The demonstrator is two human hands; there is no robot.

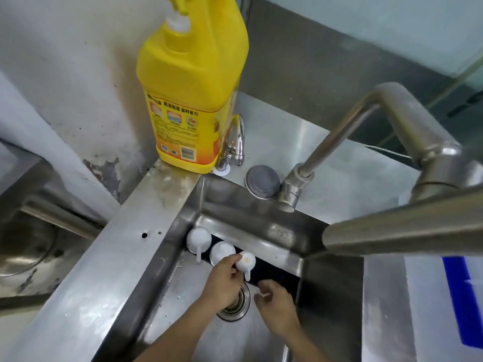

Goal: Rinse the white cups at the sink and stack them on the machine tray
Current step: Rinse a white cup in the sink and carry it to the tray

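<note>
Three white cups with handles are deep in the steel sink (183,259), along a dark strip at its far wall. The leftmost cup (198,239) and the middle cup (222,252) rest there with their mouths facing me. My left hand (224,280) grips the third cup (247,261) by its rim, tilted, with a faint stain inside and its handle pointing down. Beside it, over the round drain (236,307), is my right hand (274,304), fingers loosely curled and holding nothing. No machine tray is in view.
A large steel faucet spout (402,231) juts across the right, close to the camera. A yellow detergent bottle (193,82) stands on the sink's back left corner, beside a small tap (234,145) and a round metal cap (262,181). A second basin (31,246) lies left.
</note>
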